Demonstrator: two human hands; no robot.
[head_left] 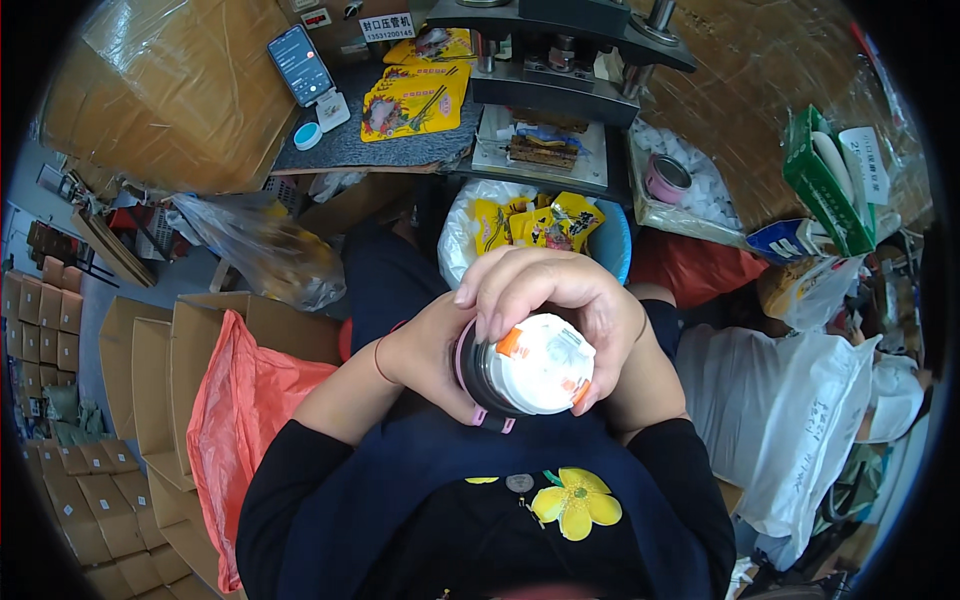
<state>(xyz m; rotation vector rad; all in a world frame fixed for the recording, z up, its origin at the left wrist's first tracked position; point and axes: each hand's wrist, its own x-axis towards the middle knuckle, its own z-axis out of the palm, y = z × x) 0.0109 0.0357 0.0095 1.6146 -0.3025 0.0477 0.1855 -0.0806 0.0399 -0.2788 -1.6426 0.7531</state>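
Both my hands hold a small round can (530, 365) close to my chest. The can has a white sealed top with orange marks and a pink rim. My left hand (425, 355) cups its side from the left. My right hand (560, 290) wraps over it from above and the right, with the fingers curled across the top edge. Below the hands is my dark top with a yellow flower print.
A sealing press (560, 60) stands on the bench ahead, with yellow food pouches (415, 100) and a phone (300, 62) to its left. A blue bin of yellow packets (535, 225) sits below. Another pink can (665, 178) rests in a tray. Cardboard boxes and an orange bag (240, 400) lie left.
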